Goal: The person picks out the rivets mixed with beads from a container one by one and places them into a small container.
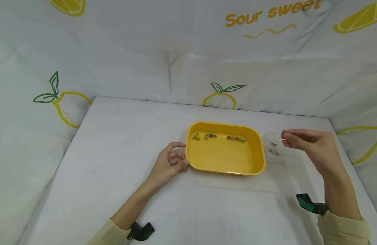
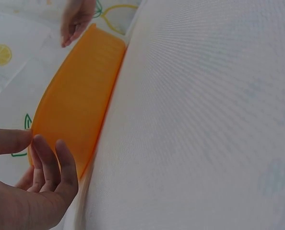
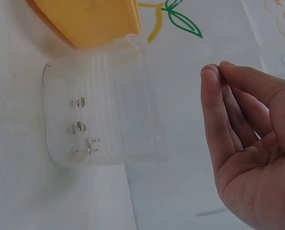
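Reddish-brown, a small bead (image 1: 282,133) is pinched between the thumb and fingertips of the right hand (image 1: 312,144); in the right wrist view it is hidden by the fingers. The hand is held above the rim level of a clear plastic cup (image 3: 133,100), in which a few little gold-coloured pieces (image 3: 79,127) are seen near the bottom. Just left of the cup, a yellow tray (image 1: 222,160) is set on the desk (image 1: 115,153). Along its far side, coloured beads (image 1: 236,139) are lined up in short groups: green, blue and orange ones can be made out. The tray's left end is gripped by the left hand (image 1: 168,163), with the thumb laid at the rim. Beige sleeves (image 1: 343,226) and black wrist devices (image 1: 141,232) are worn on both arms. Behind the desk, a white cloth (image 1: 124,58) is printed with lemons.
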The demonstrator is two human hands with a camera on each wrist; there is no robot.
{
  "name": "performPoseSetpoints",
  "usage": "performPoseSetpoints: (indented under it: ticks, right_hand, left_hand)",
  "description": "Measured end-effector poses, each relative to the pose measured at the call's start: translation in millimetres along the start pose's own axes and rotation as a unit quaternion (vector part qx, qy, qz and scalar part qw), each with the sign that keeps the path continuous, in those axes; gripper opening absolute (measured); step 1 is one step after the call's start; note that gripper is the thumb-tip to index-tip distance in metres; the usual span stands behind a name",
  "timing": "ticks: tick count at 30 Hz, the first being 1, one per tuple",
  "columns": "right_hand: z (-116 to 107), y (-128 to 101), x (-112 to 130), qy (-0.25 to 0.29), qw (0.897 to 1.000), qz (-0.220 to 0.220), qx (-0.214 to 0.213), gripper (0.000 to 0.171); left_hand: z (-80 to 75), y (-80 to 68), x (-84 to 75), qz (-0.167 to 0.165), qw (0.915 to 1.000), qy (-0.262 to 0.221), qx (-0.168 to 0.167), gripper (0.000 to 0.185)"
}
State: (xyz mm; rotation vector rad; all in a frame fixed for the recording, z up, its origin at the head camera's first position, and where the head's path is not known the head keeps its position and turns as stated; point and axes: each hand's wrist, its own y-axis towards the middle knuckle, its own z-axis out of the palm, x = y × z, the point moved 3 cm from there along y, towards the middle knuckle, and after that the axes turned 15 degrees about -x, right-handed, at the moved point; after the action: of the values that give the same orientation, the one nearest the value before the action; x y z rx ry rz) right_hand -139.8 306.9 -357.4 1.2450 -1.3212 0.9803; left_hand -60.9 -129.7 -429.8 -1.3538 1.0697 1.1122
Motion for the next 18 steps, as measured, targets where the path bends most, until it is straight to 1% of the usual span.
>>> performPoseSetpoints:
  ticks: [4,7,10,14,18]
  right_hand:
    - [-5.5,1.0,-6.6,-0.044,0.999,0.028,0.007,0.017]
    - [-9.7,1.4,-10.5,-0.076,0.996,0.035,0.018,0.018]
    - [-12.4,1.8,-14.3,-0.073,0.996,0.036,0.035,0.018]
    - [-13.2,1.9,-17.5,-0.079,0.995,0.032,0.045,0.018]
    - [-13.8,1.3,-17.9,-0.151,0.988,0.02,0.037,0.02]
  left_hand:
    - [0.1,0.1,-0.2,0.0,1.0,0.0,0.0,0.057]
    - [0.1,0.0,0.0,0.0,1.0,-0.001,0.001,0.056]
    - [0.2,0.0,0.0,0.0,1.0,-0.002,0.002,0.056]
    - [0.2,-0.1,-0.1,0.0,1.0,-0.002,0.001,0.057]
    - [0.0,-0.2,0.2,0.001,1.0,-0.001,0.002,0.057]
